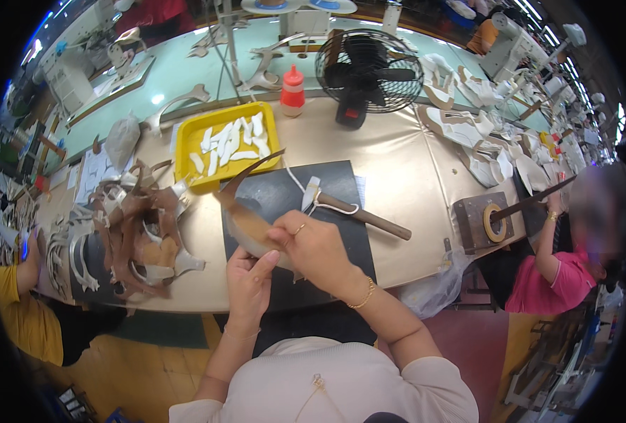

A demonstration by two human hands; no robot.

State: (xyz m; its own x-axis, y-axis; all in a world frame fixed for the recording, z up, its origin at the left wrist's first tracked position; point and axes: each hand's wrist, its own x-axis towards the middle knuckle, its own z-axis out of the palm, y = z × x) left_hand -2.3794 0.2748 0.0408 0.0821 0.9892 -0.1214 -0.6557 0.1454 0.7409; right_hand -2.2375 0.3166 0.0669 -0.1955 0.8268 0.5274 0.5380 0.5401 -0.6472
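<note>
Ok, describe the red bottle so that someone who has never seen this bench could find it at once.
Start at the black desk fan at the far edge of the tan worktable. Just to its left, beside the yellow tray of white pieces, stands the red bottle. It is the only upright red container there, with a nozzle cap.

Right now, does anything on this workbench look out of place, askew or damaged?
Nothing looks damaged or spilled. The left hand and right hand hold a curved brown leather piece over the black mat. The wooden-handled tool lies askew across the mat's corner. The brown cut pieces form a loose, tangled heap.
</note>
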